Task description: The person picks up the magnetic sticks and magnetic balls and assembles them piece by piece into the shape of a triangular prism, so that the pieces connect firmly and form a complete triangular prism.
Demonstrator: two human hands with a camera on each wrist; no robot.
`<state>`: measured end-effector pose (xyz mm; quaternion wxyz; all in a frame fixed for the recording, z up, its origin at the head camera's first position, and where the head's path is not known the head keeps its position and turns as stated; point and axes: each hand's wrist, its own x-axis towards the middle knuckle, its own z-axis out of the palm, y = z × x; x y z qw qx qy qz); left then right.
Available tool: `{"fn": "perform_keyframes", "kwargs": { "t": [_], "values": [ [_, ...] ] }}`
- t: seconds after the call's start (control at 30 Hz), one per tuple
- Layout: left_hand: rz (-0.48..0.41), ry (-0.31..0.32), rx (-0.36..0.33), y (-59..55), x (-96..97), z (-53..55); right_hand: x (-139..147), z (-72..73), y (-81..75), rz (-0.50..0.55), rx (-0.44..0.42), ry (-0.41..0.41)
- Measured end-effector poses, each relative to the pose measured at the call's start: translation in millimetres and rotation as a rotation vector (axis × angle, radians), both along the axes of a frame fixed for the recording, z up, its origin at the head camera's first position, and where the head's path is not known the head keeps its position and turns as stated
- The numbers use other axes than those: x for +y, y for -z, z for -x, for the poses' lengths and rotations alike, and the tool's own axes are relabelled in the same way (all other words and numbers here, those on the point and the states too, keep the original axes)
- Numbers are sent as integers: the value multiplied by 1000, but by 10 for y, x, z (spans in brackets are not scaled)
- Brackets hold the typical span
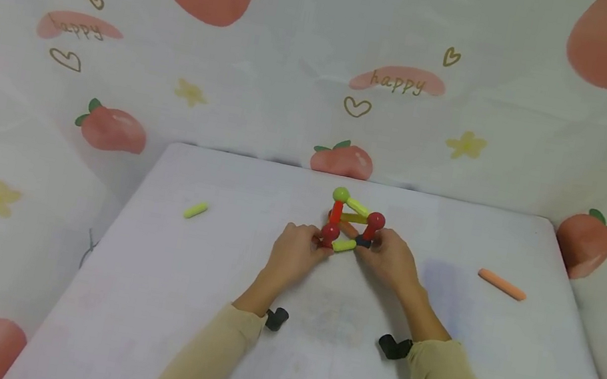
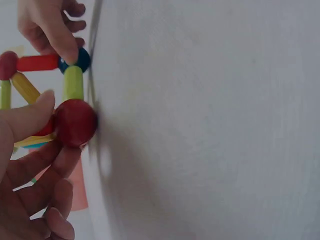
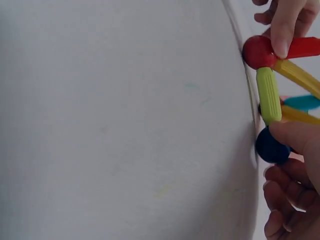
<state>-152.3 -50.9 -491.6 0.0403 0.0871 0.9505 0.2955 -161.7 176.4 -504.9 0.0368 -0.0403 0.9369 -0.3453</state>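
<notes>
A small frame of coloured rods and balls stands on the white table, between both hands. My left hand (image 1: 295,254) pinches a red ball (image 2: 76,123) at its lower near corner, thumb on one side and fingers on the other. At the opposite near corner my right hand (image 1: 391,259) holds a dark blue ball (image 3: 273,145) between thumb and fingers. A yellow-green rod (image 3: 269,95) joins these two balls. Higher up are a green ball (image 1: 342,194) and another red ball (image 1: 376,220), with a yellow-green rod (image 1: 358,207) between them. The hands partly hide the lower joints.
A loose yellow-green rod (image 1: 195,210) lies on the table (image 1: 150,298) at the left. Over on the right lies an orange rod (image 1: 502,284). A printed cloth (image 1: 289,65) hangs behind the table's back edge and along the sides.
</notes>
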Motion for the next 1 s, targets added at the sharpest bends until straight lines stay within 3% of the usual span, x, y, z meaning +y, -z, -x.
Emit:
{"fn": "perform_keyframes", "kwargs": {
  "t": [0.1, 0.23, 0.4, 0.5, 0.63, 0.83, 1.0],
  "values": [
    [3, -41, 30, 10, -19, 38, -57, -20, 9, -31, 3, -4],
    [-4, -73, 3, 18, -27, 63, -75, -25, 14, -100, 14, -28],
    [-2, -70, -20, 34, 3, 82, 89, -70, -80, -308, 47, -5],
    [1, -76, -14, 39, 21, 95, 277, -87, -159, -399, 35, 46],
    [16, -91, -14, 34, 25, 97, 607, -89, -199, -441, -26, 95],
    [55, -86, -7, 19, 28, 70, 1209, -160, -173, -436, -140, 145],
    [74, -78, 8, -5, 32, 51, 1590, -280, -133, -425, -184, 187]
  ]
}}
